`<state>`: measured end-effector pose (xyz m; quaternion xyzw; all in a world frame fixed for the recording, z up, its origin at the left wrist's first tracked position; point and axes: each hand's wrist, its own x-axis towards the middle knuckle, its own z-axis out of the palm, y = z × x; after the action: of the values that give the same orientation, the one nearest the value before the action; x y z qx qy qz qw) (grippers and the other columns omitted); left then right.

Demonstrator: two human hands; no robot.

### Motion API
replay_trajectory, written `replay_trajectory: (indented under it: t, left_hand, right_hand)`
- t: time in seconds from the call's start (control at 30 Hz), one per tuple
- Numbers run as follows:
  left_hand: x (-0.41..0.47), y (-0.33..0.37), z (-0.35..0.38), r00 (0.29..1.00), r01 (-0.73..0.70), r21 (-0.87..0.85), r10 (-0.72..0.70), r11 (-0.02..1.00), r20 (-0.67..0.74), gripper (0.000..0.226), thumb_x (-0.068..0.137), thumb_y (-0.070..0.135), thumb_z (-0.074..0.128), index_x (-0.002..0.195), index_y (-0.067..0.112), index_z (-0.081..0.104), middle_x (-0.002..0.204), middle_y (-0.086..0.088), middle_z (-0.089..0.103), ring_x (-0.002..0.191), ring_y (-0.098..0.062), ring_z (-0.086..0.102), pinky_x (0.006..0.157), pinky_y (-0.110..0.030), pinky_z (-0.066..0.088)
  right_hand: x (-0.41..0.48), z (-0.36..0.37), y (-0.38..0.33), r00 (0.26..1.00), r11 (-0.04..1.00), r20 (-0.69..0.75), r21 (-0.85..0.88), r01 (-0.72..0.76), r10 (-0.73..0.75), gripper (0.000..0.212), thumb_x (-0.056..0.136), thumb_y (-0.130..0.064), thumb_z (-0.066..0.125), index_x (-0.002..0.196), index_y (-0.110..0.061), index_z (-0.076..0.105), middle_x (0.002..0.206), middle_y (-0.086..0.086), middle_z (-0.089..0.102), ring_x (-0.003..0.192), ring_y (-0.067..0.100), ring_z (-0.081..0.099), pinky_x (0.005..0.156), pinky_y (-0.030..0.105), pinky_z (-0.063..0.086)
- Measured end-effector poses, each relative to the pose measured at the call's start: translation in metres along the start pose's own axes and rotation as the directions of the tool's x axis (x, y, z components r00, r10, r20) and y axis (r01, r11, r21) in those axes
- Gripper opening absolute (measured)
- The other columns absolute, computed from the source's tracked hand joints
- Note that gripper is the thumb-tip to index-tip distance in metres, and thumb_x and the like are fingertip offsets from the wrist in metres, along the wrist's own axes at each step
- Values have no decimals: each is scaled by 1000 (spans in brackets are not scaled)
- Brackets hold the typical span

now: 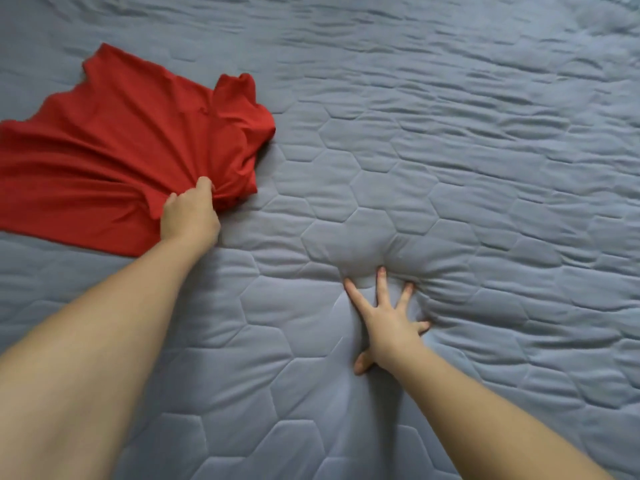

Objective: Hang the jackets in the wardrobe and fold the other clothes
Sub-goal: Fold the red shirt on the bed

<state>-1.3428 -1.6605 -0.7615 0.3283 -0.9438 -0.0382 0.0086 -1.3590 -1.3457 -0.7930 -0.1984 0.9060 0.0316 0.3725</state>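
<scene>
Two bare forearms [104,341] come in from the bottom edge, closest to the camera, both reaching out over a bed [485,393]. It's covered with a grey-blue quilt [450,161] stitched in a hexagon pattern, pretty rumpled toward the far side.

The left hand [190,216] has grabbed the red t-shirt [114,140]. Its fingers are curled tight around a bunch of the fabric at the near right part of the shirt, and you can see creases fanning out from that grip across the cloth. The shirt itself lies on the quilt at the left, stretching away from the hand toward the far left, with one side cut off by the frame edge. Its right-hand portion looks doubled over on itself, so it's not lying fully flat. Can't really tell which end is the collar from this angle.

The right hand [388,327] is well apart from the shirt, off to the right and a bit nearer the camera. It's holding nothing: palm down, fingers [382,285] spread wide and pushed into the quilt, which dents and puckers around the fingertips. Bare quilt lies between the two hands.
</scene>
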Motion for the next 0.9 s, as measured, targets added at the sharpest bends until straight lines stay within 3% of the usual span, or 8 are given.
replay_trajectory:
  t: [0.23, 0.33, 0.43, 0.53, 0.6, 0.7, 0.8, 0.9]
  left_hand:
    - [-179, 31, -26, 894, -9, -395, 184, 919, 408, 44, 78, 9, 47, 121, 10, 55, 115, -24, 64, 107, -40, 59, 85, -42, 47]
    - [-252, 57, -51, 770, 114, -663, 356, 740, 529, 57, 62, 10, 36, 110, 9, 66, 112, -10, 69, 109, -26, 62, 93, -40, 49]
    - [-296, 87, -83, 644, 203, -759, 500, 619, 580, 46, 58, 0, 33, 85, 9, 68, 94, 2, 70, 87, -11, 63, 82, -40, 52]
    - [-330, 117, -129, 584, 232, -725, 503, 649, 637, 33, 54, 6, 32, 70, 12, 60, 73, -6, 65, 67, -15, 59, 60, -49, 51]
    - [-347, 136, -167, 655, 168, -748, 494, 642, 571, 32, 58, 13, 34, 75, 7, 59, 79, -13, 64, 75, -18, 57, 69, -50, 48]
    - [-368, 152, -231, 849, -85, -626, 386, 775, 362, 48, 71, 54, 37, 99, 20, 55, 99, -6, 67, 94, -25, 62, 81, -39, 47]
    - [-395, 180, -296, 839, -354, -273, 433, 894, 330, 87, 58, 80, 47, 130, 34, 29, 120, -1, 63, 107, -26, 61, 81, -36, 47]
    - [-417, 220, -348, 810, -512, -198, 547, 836, 212, 82, 73, 48, 66, 141, 32, 25, 134, 2, 52, 112, -26, 59, 82, -37, 48]
  right_hand:
    - [-47, 10, 5, 979, 956, -183, 258, 141, -95, 117, 68, -32, 82, 151, -41, 0, 162, -1, 5, 147, 32, 8, 111, 60, 24]
    - [-96, 17, 19, 921, 709, -265, 589, 388, -285, 111, 74, -18, 79, 151, -29, 1, 155, 6, 29, 142, 22, 31, 114, 38, 30]
    - [-147, 8, 42, 823, 716, -308, 405, 568, -478, 90, 81, -27, 70, 147, -40, 10, 157, 8, 21, 142, 20, 29, 114, 40, 31]
    - [-199, -14, 64, 680, 656, -419, 225, 720, -602, 46, 78, -20, 72, 122, -11, 63, 139, 16, 49, 126, 25, 50, 102, 39, 43]
    - [-242, -34, 83, 647, 594, -485, 283, 753, -588, 16, 76, -20, 62, 84, -8, 68, 94, 14, 69, 90, 12, 60, 76, 24, 46]
    - [-305, -77, 124, 752, 561, -475, 502, 658, -457, 11, 67, -20, 55, 62, -28, 49, 57, -14, 52, 57, -2, 45, 53, 17, 34]
    - [-364, -125, 170, 798, 583, -360, 548, 600, -484, 14, 66, -16, 51, 76, -23, 57, 67, -14, 56, 62, -4, 46, 61, 21, 42]
    - [-417, -174, 214, 796, 576, -290, 565, 590, -532, 19, 80, -16, 60, 97, -10, 61, 87, 6, 64, 78, 5, 53, 76, 30, 47]
